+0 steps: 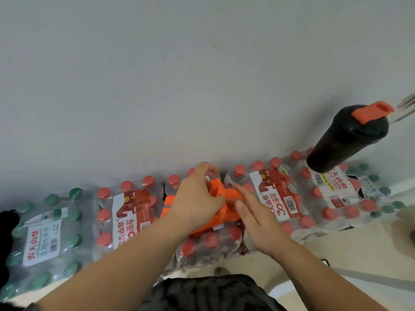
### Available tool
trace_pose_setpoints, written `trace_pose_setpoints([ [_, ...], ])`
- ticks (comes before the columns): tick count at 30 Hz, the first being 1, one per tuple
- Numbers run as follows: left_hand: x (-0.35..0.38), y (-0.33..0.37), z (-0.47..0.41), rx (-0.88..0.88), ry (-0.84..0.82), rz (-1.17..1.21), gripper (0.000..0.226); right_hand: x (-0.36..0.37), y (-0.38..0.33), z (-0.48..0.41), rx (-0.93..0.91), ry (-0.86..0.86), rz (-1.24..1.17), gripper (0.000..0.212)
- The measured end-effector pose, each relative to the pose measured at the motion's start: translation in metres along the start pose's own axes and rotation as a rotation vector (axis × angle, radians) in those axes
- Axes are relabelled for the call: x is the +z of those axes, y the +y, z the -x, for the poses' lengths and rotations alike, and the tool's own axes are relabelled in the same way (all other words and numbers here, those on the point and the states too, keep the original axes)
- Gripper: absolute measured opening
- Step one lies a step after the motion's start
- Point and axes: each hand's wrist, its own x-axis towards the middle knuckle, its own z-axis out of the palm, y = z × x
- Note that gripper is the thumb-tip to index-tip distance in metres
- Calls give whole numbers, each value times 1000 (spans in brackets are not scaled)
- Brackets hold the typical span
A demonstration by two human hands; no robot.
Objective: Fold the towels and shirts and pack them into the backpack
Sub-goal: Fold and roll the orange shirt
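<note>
An orange cloth [224, 198] with a grey reflective stripe lies bunched on top of shrink-wrapped packs of water bottles. My left hand [197, 198] grips the upper part of the cloth, fingers curled round a raised fold. My right hand [253, 212] lies just to the right with straight fingers, touching the cloth's right edge. A dark fabric thing [208, 292] fills the bottom centre; I cannot tell whether it is the backpack.
Red-capped bottle packs [278, 194] and a green-capped pack [42, 234] line the base of a grey wall. A black shaker bottle [343, 140] with an orange lid stands on the right packs. Pale floor [359, 254] shows at the lower right.
</note>
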Motion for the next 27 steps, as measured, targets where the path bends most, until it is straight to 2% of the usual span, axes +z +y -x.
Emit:
trace_pose_setpoints([
  [3, 25, -3, -9, -63, -87, -20, 54, -7, 9, -3, 4, -54, -67, 53],
  [5, 33, -10, -10, -105, -188, -9, 50, -8, 16, -5, -16, -56, -35, 48],
  [7, 35, -17, -8, -121, -223, 25, 47, -8, 21, -8, -36, -56, 16, 45],
  [10, 32, -24, 2, -8, -49, -52, 41, -10, 26, -15, -31, -64, 102, 52],
  [12, 30, -29, 7, 198, 156, -275, 29, -14, 26, -20, -36, -90, 170, 59],
  [13, 30, -35, 8, 303, 208, -421, 25, -17, 26, -21, -50, -108, 219, 61],
  [15, 37, -51, 10, 371, 157, -672, 37, -20, 26, -23, -108, -108, 347, 61],
  [17, 49, -63, 12, 250, -40, -826, 56, -25, 28, -24, -172, -44, 519, 66],
  [19, 61, -74, 14, 116, -164, -860, 67, -28, 28, -21, -230, -51, 639, 73],
  [23, 72, -77, 13, 42, -168, -876, 69, -26, 36, -14, -461, -266, 841, 79],
  [27, 69, -77, 13, 52, -170, -792, 71, -25, 46, -19, -392, -383, 873, 88],
])
